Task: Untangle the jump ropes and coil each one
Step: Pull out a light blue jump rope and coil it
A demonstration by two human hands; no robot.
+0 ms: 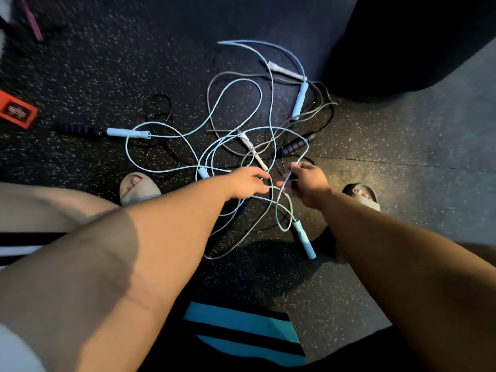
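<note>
Tangle of jump ropes (251,147) on speckled gym floor (268,277) btwn person's sandalled feet (137,186), L hand (247,183) fingers pinching light-blue rope (303,240), R hand (308,183) fingers curled round it just beside, black-handled rope (295,145) near.

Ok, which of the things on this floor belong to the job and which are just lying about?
Job: light blue jump ropes; black jump rope; white-handled grey jump rope; left hand and right hand, both pinching light blue cord.
Lying about: orange box; purple bar; blue-striped cloth.
</note>
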